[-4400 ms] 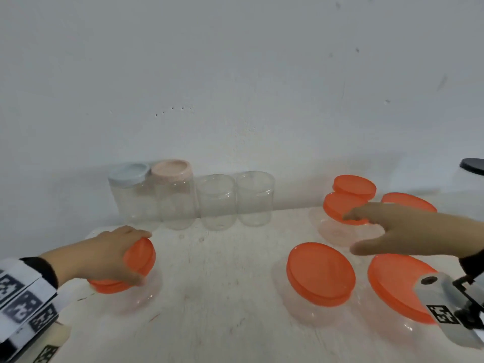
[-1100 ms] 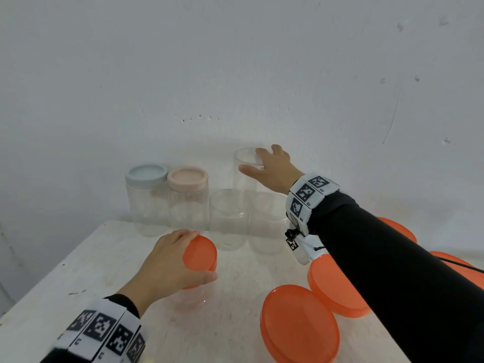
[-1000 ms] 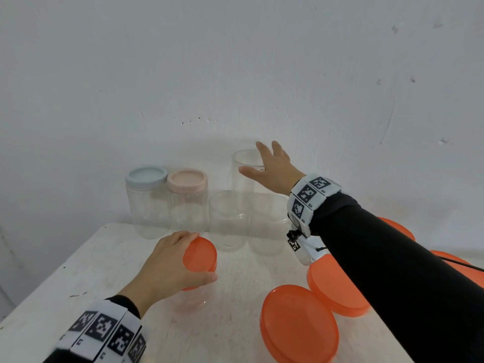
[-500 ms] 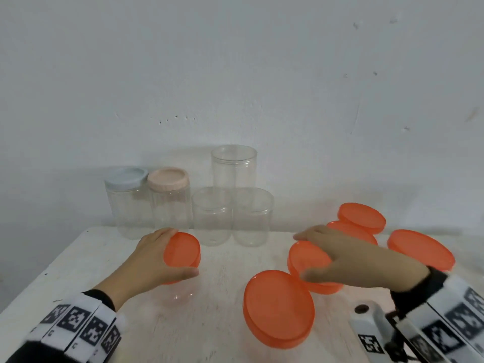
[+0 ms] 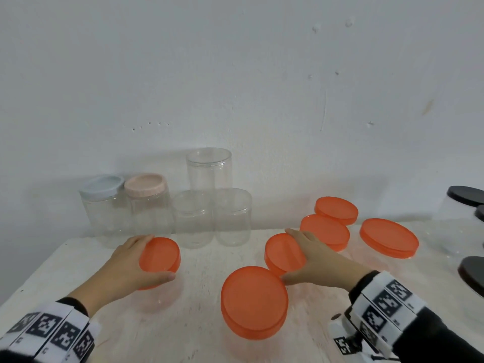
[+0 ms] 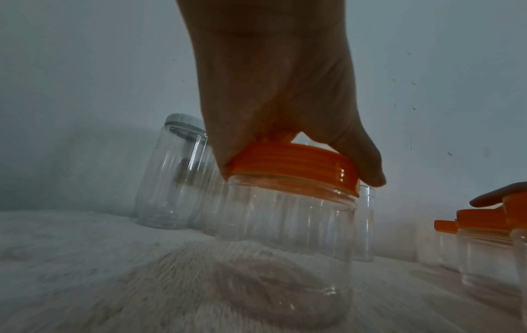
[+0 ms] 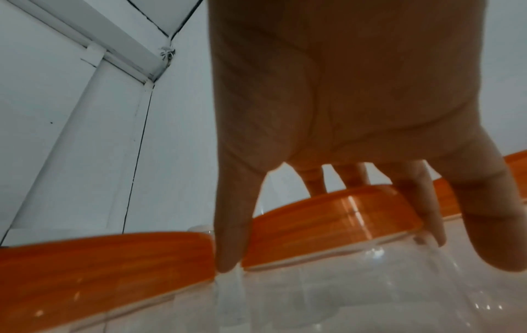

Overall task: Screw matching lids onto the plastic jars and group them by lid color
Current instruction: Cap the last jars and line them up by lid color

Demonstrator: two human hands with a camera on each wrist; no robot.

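The left hand (image 5: 125, 268) curls its fingers and thumb round the rim of the small round orange lid (image 5: 159, 255) on a clear plastic jar (image 6: 288, 243), which stands upright on the white surface (image 5: 199, 331) toward its left edge, its long axis vertical and its lidded mouth pointing up. The right hand (image 5: 319, 260) reaches over a second orange-lidded clear jar (image 5: 284, 254) near the middle of the surface, thumb on the near side of the lid and fingers over the far side, gripping its rim; this jar also stands upright. Just in front of it, touching or nearly so, is a wider clear jar with a large orange lid (image 5: 254, 301). Beyond the right hand, 3 more orange-lidded jars stand toward the far right corner: 1 (image 5: 326, 231) just behind the hand, 1 (image 5: 336, 209) behind that, and a wide 1 (image 5: 389, 241) to their right. Along the far edge, against the wall, stand a clear jar with a pale blue lid (image 5: 102, 186), a clear jar with a pale pink lid (image 5: 145, 187) beside it, then 2 lidless clear jars (image 5: 212, 221) side by side with a third lidless jar (image 5: 209, 169) stacked upright on them. At the right edge, clear jars with black lids (image 5: 466, 196) are partly cut off.
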